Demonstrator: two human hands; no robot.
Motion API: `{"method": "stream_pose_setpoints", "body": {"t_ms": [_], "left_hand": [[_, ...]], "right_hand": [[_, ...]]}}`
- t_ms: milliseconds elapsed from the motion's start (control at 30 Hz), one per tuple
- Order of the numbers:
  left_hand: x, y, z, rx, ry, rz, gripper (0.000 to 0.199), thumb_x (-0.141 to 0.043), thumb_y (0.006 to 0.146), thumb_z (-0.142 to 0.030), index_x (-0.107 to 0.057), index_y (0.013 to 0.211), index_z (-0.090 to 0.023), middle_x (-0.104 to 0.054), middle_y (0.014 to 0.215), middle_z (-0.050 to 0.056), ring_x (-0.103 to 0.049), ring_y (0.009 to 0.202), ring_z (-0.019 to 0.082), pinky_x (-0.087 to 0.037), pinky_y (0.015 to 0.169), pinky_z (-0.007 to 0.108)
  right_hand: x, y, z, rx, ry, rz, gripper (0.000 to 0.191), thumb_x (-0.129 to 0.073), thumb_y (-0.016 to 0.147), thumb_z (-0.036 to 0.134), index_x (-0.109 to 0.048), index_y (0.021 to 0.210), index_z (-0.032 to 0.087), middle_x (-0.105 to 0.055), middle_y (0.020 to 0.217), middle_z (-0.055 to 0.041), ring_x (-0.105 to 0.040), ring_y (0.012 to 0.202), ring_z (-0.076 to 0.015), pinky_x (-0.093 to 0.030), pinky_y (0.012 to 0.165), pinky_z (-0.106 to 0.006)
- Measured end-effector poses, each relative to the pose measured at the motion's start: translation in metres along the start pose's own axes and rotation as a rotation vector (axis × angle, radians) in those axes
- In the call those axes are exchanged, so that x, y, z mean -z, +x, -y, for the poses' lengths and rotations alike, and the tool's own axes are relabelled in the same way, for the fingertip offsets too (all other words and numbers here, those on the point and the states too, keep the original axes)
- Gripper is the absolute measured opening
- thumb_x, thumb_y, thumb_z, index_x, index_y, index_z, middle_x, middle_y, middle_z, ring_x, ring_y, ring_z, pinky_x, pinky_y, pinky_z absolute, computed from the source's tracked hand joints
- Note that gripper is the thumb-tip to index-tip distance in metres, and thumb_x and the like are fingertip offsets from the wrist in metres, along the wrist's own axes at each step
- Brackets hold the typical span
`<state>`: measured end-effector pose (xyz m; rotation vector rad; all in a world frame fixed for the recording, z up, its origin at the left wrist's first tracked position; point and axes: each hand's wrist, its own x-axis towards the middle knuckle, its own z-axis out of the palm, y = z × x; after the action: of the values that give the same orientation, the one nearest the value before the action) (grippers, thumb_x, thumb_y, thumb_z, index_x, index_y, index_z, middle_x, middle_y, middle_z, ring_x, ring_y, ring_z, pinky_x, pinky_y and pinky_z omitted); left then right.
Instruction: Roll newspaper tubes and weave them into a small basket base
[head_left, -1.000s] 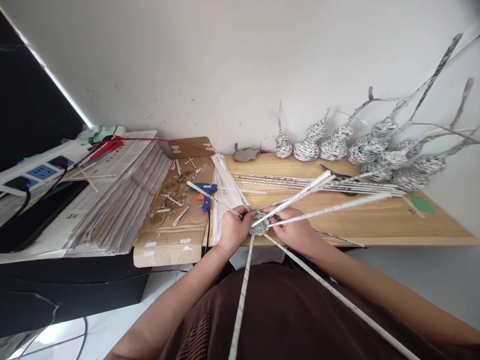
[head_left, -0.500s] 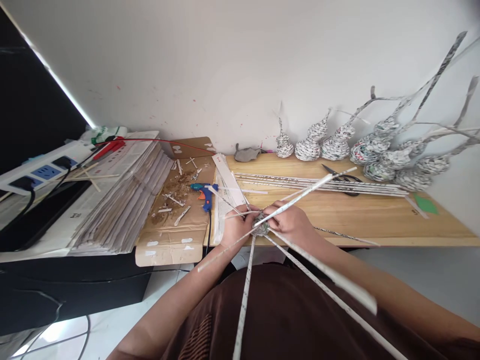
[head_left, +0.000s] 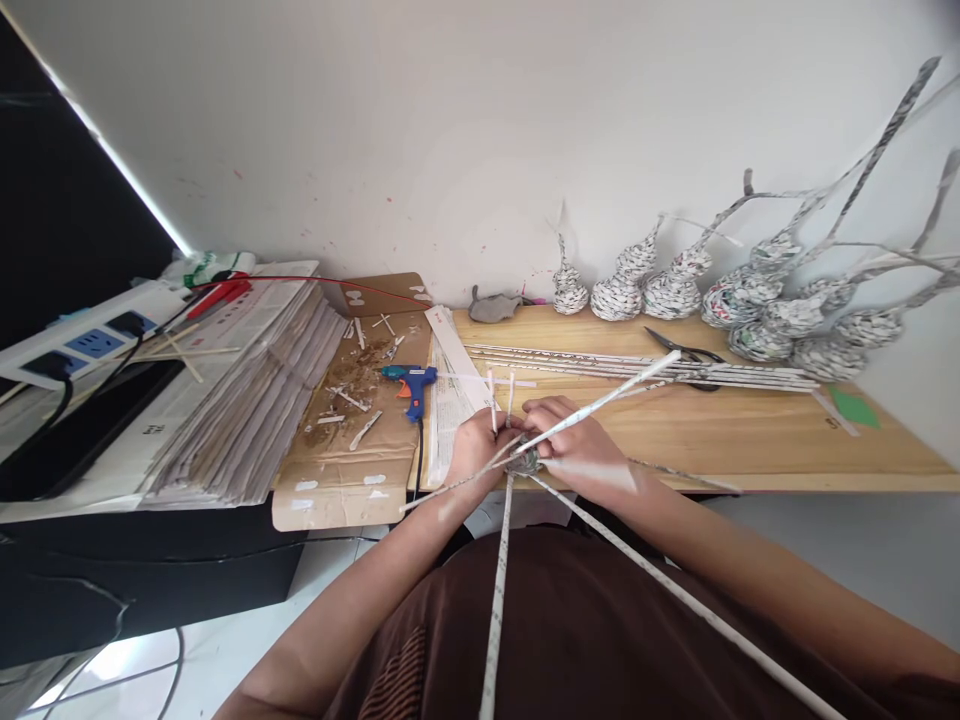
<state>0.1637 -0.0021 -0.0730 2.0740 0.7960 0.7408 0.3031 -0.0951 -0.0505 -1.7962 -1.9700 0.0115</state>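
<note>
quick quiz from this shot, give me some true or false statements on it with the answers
The left hand and right hand are both at the small woven piece. True.
The right hand holds a glue gun. False: the blue glue gun lies left of both hands.
Gourd-shaped woven pieces rest on the wooden table. True.
A red sheet lies near the wooden table's right end. False: a green piece lies there.
White scraps lie on the brown cardboard. True.
</note>
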Motion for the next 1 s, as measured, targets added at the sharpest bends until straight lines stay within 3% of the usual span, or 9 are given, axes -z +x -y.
{"method": "stream_pose_setpoints", "body": {"t_ms": [100, 200, 333, 467, 667, 800, 1000], "left_hand": [[-0.001, -0.001, 0.001, 0.013, 0.066, -0.024, 0.016, -0.058, 0.078, -0.012, -0.072, 0.079, -0.018, -0.073, 0.082, 0.004, -0.066, 0.078, 0.016, -0.049, 0.072, 0.026], [-0.002, -0.001, 0.001, 0.002, 0.054, -0.03, 0.017, -0.058, 0.077, -0.01, -0.073, 0.078, -0.019, -0.074, 0.083, 0.003, -0.067, 0.08, 0.016, -0.05, 0.075, 0.026], [-0.001, -0.002, -0.002, 0.042, -0.045, -0.038, 0.016, -0.059, 0.081, -0.017, -0.074, 0.085, -0.021, -0.075, 0.086, 0.002, -0.069, 0.08, 0.016, -0.051, 0.074, 0.025], [0.002, -0.003, -0.005, 0.086, -0.117, -0.059, 0.018, -0.059, 0.084, -0.026, -0.074, 0.092, -0.02, -0.076, 0.088, 0.003, -0.069, 0.083, 0.018, -0.051, 0.076, 0.026], [0.011, -0.003, -0.006, 0.115, -0.22, 0.036, 0.028, -0.059, 0.085, -0.033, -0.07, 0.105, -0.018, -0.075, 0.088, 0.006, -0.068, 0.074, 0.017, -0.053, 0.067, 0.026], [0.021, -0.003, 0.002, 0.141, -0.236, 0.068, 0.04, -0.066, 0.078, -0.027, -0.064, 0.116, -0.016, -0.073, 0.095, 0.008, -0.068, 0.078, 0.017, -0.054, 0.07, 0.026], [0.036, 0.002, 0.013, 0.211, -0.321, 0.136, 0.029, -0.055, 0.08, -0.018, -0.069, 0.106, -0.016, -0.072, 0.096, 0.007, -0.067, 0.077, 0.015, -0.056, 0.068, 0.026]], "right_hand": [[-0.003, -0.001, -0.001, -0.152, 0.032, 0.091, 0.021, -0.049, 0.079, 0.008, -0.057, 0.096, 0.017, -0.066, 0.083, -0.0047, -0.058, 0.074, -0.0183, -0.04, 0.065, -0.026], [-0.002, 0.0, 0.001, -0.241, -0.004, 0.136, 0.026, -0.05, 0.08, 0.011, -0.057, 0.105, 0.017, -0.068, 0.081, -0.0043, -0.059, 0.068, -0.0175, -0.038, 0.061, -0.025], [0.005, 0.005, 0.005, -0.297, -0.155, 0.207, 0.014, -0.053, 0.08, 0.016, -0.064, 0.088, 0.017, -0.071, 0.081, -0.0083, -0.063, 0.074, -0.021, -0.037, 0.063, -0.027], [0.009, 0.008, 0.007, -0.263, -0.212, 0.139, 0.015, -0.053, 0.081, 0.021, -0.066, 0.076, 0.017, -0.072, 0.078, -0.0088, -0.064, 0.076, -0.0227, -0.038, 0.068, -0.03], [0.006, 0.008, 0.002, -0.261, -0.083, 0.117, 0.013, -0.052, 0.08, 0.016, -0.065, 0.081, 0.018, -0.071, 0.084, -0.0058, -0.063, 0.077, -0.0178, -0.037, 0.066, -0.026], [0.007, 0.009, -0.001, -0.279, -0.086, 0.148, 0.012, -0.051, 0.077, 0.013, -0.062, 0.08, 0.018, -0.069, 0.082, -0.0048, -0.062, 0.076, -0.0171, -0.038, 0.066, -0.024], [0.012, 0.014, -0.006, -0.277, -0.099, 0.163, 0.017, -0.05, 0.077, 0.011, -0.063, 0.084, 0.019, -0.07, 0.083, -0.0046, -0.063, 0.075, -0.0183, -0.038, 0.065, -0.025]]}}
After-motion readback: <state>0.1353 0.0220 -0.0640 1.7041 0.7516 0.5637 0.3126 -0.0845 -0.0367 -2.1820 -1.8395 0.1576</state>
